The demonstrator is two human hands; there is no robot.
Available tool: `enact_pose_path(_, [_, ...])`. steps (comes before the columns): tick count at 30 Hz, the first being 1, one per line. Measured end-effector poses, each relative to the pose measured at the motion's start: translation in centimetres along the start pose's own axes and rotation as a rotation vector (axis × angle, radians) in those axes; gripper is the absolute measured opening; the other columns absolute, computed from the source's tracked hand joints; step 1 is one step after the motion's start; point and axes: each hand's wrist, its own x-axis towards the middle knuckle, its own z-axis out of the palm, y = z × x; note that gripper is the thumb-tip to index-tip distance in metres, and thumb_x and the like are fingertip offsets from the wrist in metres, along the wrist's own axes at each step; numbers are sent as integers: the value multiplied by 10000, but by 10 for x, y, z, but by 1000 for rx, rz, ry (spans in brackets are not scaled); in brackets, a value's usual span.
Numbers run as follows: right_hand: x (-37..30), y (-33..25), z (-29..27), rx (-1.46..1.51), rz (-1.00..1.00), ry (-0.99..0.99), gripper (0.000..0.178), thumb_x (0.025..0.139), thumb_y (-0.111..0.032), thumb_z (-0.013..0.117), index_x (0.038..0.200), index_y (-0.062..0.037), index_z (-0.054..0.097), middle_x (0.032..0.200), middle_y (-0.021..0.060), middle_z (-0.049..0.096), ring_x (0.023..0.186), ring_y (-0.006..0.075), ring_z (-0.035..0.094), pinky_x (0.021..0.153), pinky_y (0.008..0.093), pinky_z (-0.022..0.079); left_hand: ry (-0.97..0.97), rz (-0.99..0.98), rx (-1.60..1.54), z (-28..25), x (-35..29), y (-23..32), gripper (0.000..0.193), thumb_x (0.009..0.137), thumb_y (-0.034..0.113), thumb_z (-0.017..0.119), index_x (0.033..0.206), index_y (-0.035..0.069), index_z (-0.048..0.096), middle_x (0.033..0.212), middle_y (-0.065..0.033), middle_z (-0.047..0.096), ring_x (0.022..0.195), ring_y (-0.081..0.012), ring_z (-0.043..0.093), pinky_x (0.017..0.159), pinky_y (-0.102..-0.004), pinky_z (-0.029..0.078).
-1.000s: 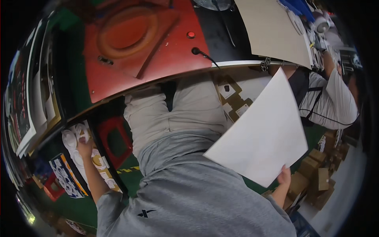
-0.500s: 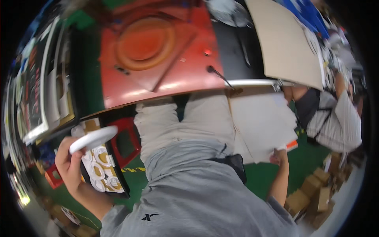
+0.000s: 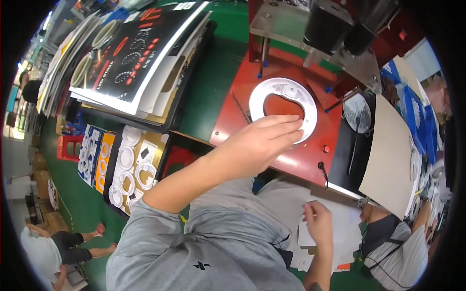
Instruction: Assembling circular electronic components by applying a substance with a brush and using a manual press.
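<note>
A white ring-shaped disc (image 3: 257, 99) lies on the red plate (image 3: 228, 121) of a bench machine in front of me. My left hand (image 3: 262, 143) reaches across to it, fingers together over its near right edge and the thumb hidden beneath. Printed marks show on the ring's far side. Lower right, my right hand (image 3: 319, 224) hovers over a stack of white sheets (image 3: 304, 237), with thumb and fingertips closed together. Whatever may be between those fingertips is too small to make out.
Above the plate stands the machine's clear platform (image 3: 286, 26) on posts. A tray of white rings (image 3: 127, 157) stands at left, below stacked printed boards (image 3: 141, 53). A black cable (image 3: 322, 170) and a beige board (image 3: 388, 150) are at right. Another person (image 3: 395, 247) sits close by.
My left hand has swung from the left side to the red plate with the white ring, which now lies there. The right hand has come up from the sheets' edge. The view has turned left.
</note>
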Motion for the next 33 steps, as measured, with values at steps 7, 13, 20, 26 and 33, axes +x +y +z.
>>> enact_pose_path(7, [28,-73,69,-93,-577,-238,151,982,-135,709,1008,10,740,950,209,732,858,391,720,776,429,574,-59,24,19,-13,8,-9,401,914,68,726,1304,-6,675,1411,-176,651,1351,-382,585,1129,-465,483])
enact_pose_path(13, [29,-75,77,-81,-605,-319,122,987,-156,711,987,-38,738,956,159,746,881,387,723,770,458,583,297,-124,258,-168,9,4,237,875,-33,741,1107,14,754,1070,-129,770,969,-283,746,856,-378,597])
enact_pose_path(20, [33,-87,78,-178,-526,-307,172,1002,-199,700,1016,-34,748,966,173,746,883,395,719,770,461,574,392,-993,894,-350,-61,-227,719,930,466,727,1507,75,556,1454,-299,577,1329,-446,594,1129,-492,484])
enact_pose_path(26, [28,-75,90,-162,-486,-291,180,1004,-203,697,1018,-33,751,980,181,747,896,400,720,783,462,574,102,-1252,1090,-357,-57,-288,706,1028,668,491,1593,246,508,1571,-272,495,1449,-479,478,1201,-539,400])
enact_pose_path(33, [18,-66,90,-148,-439,-272,177,998,-198,701,1019,-29,751,1009,182,757,919,403,726,802,451,581,118,-1171,895,-345,-33,-253,588,1053,606,496,1383,149,662,1439,-210,627,1321,-416,604,1108,-545,457])
